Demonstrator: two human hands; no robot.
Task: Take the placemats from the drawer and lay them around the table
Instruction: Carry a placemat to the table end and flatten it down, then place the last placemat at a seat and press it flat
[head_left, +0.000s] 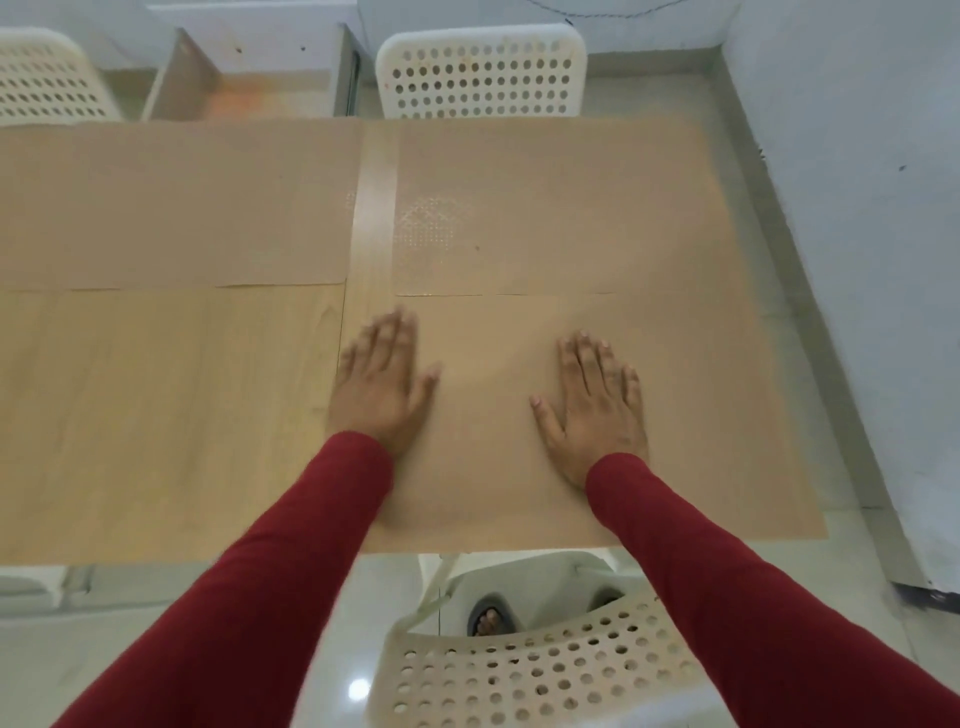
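text: none readable | labels: none | numbers: none | signs: none

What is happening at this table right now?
A person in red sleeves presses both flat hands, left hand and right hand, on the near right placemat. Two more placemats, far left and far right, already lie on the table. The near left spot is still bare.

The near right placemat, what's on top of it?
Both hands lie flat on the near right placemat: the left hand at its left edge, the right hand nearer its middle. The table beneath it is covered, so hidden.
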